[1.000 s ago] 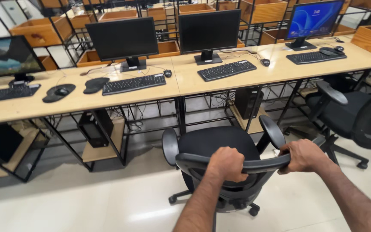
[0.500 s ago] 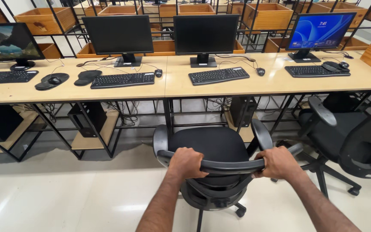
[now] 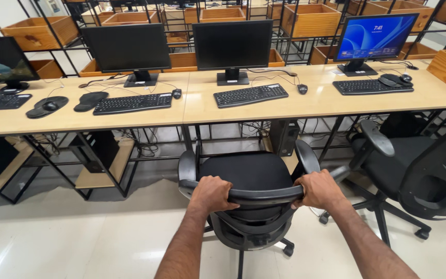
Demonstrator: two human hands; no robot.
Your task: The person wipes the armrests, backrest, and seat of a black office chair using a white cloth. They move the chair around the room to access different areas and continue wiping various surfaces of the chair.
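A black swivel office chair [image 3: 246, 173] with grey armrests stands on castors in front of me, its seat facing the long wooden desk [image 3: 197, 111]. My left hand [image 3: 211, 192] grips the left part of the chair's back rail. My right hand [image 3: 320, 189] grips the right end of the same rail. The chair sits just short of the desk edge, in front of a dark monitor [image 3: 232, 45] and a black keyboard [image 3: 250, 95].
A second black chair [image 3: 419, 160] stands close on the right. Desk legs, cables and computer towers [image 3: 285, 137] fill the space under the desk. More monitors, keyboards and mice line the desktop. Wooden crates [image 3: 311, 19] sit on metal racks behind. Glossy pale floor lies to the left.
The chair, held by both hands, has shifted left along the desk and slightly closer to it. My view has swung with it, so the right-hand chair shows more.
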